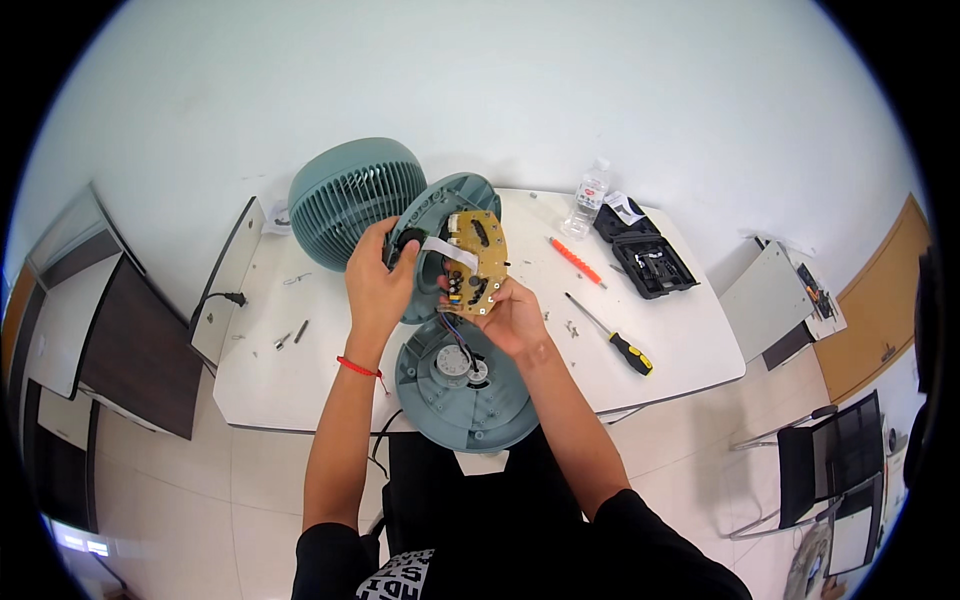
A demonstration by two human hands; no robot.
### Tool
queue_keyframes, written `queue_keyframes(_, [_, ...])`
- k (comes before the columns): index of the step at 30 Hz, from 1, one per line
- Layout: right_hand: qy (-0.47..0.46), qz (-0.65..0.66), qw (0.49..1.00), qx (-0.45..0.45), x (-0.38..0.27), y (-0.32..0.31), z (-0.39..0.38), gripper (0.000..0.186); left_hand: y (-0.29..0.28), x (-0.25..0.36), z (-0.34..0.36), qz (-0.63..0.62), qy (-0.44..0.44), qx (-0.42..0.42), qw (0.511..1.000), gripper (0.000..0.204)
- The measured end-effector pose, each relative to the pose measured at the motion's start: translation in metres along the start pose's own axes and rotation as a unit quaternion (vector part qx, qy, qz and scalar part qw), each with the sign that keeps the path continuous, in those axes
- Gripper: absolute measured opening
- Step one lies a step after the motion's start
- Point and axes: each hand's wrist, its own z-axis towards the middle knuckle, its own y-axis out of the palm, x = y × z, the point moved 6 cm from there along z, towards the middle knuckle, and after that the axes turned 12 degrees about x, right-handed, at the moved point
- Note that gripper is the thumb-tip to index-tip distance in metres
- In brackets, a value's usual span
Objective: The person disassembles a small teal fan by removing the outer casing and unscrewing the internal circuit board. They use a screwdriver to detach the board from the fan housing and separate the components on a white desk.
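Note:
A tan circuit board (487, 262) with several small parts stands tilted above the table, and my right hand (512, 315) pinches its lower right edge. My left hand (385, 285) is closed on the rim of a grey-green fan housing (455, 192) just behind the board, its thumb near a black round part. A white ribbon cable (450, 250) stretches across the board from the housing. Thin wires (458, 338) run down from the board into the round fan base (470, 415), close to my body at the table's front edge. Beyond my left hand lies the slatted fan head (355, 200).
To the right on the white table (680, 345) are a yellow-black screwdriver (620, 343), an orange-red flexible shaft (577, 262), a clear bottle (588, 200) and a black tool case (650, 255). Small screws (571, 328) lie scattered. A black plug (236, 299) rests at the left edge.

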Motion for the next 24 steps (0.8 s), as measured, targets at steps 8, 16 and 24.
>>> queue_keyframes(8, [-0.01, -0.009, 1.0, -0.014, 0.003, -0.005, 0.001, 0.075, 0.0, 0.002, -0.001, 0.005, 0.007, 0.006, 1.0, 0.029])
queue_keyframes(16, [-0.015, -0.034, 0.999, -0.025, 0.003, -0.005, 0.003, 0.076, 0.001, 0.004, 0.0, 0.013, 0.029, 0.013, 0.999, 0.028])
queue_keyframes(24, [-0.006, -0.021, 1.0, -0.015, 0.004, -0.005, 0.005, 0.075, -0.001, 0.011, -0.001, 0.038, 0.08, 0.039, 0.995, 0.025])
